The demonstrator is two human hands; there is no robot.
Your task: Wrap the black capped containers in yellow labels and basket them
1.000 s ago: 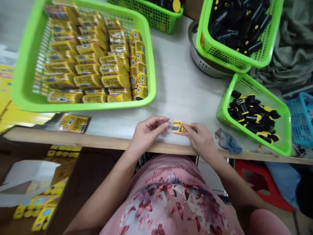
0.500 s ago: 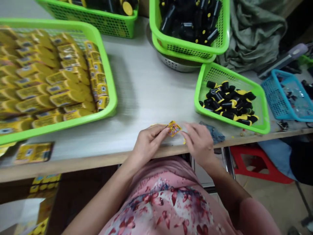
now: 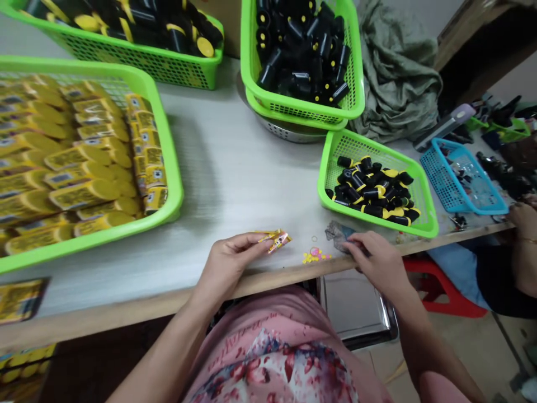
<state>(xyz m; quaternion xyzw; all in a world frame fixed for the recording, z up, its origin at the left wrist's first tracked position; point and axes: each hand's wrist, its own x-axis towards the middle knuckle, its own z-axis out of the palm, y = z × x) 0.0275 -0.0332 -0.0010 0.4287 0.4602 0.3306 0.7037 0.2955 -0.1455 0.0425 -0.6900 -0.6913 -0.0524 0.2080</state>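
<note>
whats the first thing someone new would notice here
Bright green plastic baskets catch the eye first: a large green basket of yellow packets on the left of the table, and a small green basket of black-and-yellow cylinders on its right. At the front edge, the left hand pinches a small yellow packet, while the right hand rests on a grey-blue rag.

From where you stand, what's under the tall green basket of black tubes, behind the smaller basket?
Under that basket sits a second green basket, and beneath it a steel bowl with small holes. Only their edges show; the rest, and anything inside them, is covered.
</note>
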